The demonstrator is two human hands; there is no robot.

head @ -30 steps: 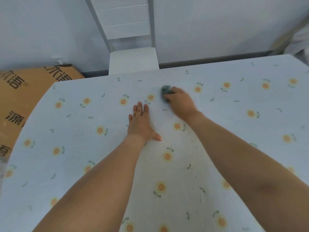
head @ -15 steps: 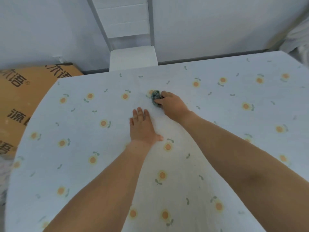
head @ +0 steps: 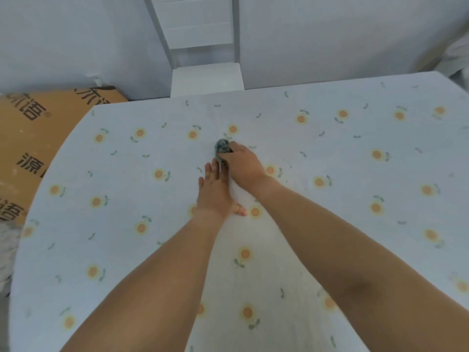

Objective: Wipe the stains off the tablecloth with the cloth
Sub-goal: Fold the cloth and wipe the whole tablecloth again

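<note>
Over the last second we see the right hand (head: 243, 165) drag the bunched cloth (head: 222, 146) leftward and nearer across the tablecloth (head: 342, 153), from beside a far flower to a spot just past the left hand's (head: 215, 193) fingertips, the two hands now nearly touching.

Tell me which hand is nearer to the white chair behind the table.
Right. The right hand, bunching the cloth, reaches farther up the tablecloth toward the chair. The left hand lies flat just behind it, closer to the person.
</note>
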